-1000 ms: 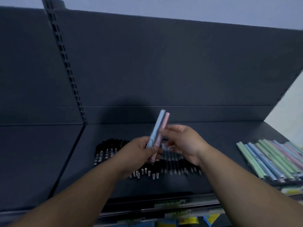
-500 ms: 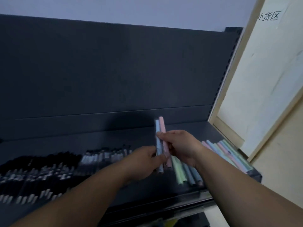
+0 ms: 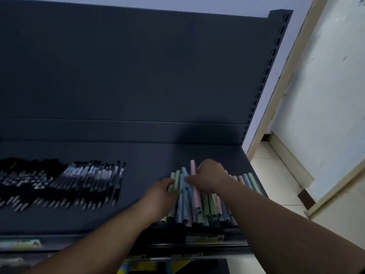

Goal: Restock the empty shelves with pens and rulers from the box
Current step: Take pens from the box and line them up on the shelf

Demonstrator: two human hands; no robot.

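The shelf (image 3: pixel 150 155) is a dark, flat board with a dark back panel (image 3: pixel 138 66) rising behind it and a slotted upright (image 3: pixel 266 72) at its right rear corner. It carries two lots of pens, set well apart with bare board between them.

The black pens (image 3: pixel 59 184) lie side by side in a long row over the left half. Their tips point to the front edge, and the row runs out of view past the left edge. They are blurred, so no print on them can be read.

The pastel pens (image 3: pixel 211 208) lie heaped at the front right corner. They are green, blue, pink and grey, most running front to back, with their near ends at the front edge.

The right hand (image 3: pixel 209 178) is over the back of this heap. Its grip is closed round a pink pen (image 3: pixel 193 169), which runs front to back on top of the heap; the pen's far end sticks out behind the hand and its near end lies among the others. Just left of it a blue pen (image 3: pixel 182 192) lies on the heap between the two hands, with the right forefinger touching it.

The left hand (image 3: pixel 160 196) is at the left side of the heap, fingers curled against the green pens (image 3: pixel 174 180) there. I cannot tell whether its grip holds one of them or only rests on them.

Paper labels (image 3: pixel 205 238) sit in the strip along the front edge. Right of the shelf stands a pale wall with a cream-framed panel (image 3: pixel 316 95).
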